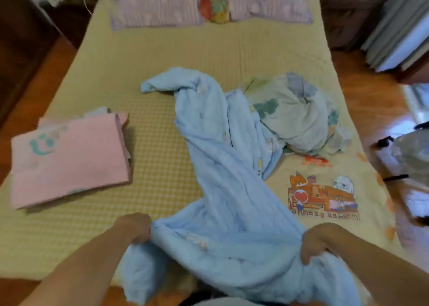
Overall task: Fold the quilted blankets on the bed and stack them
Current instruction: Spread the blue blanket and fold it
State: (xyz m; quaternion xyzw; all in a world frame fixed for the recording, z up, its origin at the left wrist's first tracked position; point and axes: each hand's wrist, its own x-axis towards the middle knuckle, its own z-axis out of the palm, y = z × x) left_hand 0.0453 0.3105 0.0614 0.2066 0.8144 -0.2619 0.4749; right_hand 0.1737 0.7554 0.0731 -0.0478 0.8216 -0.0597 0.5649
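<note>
Head view: both hands hold the near edge of a blue blanket at the foot of the bed.

The left hand and the right hand each have fingers curled round the blue blanket, which trails twisted up the bed. Its far end touches the crumpled green blanket, so a pull may drag that along, and the twist could set a crooked fold. Counted: one folded pink blanket at the left, one blue, one crumpled green, two pillows.
</note>
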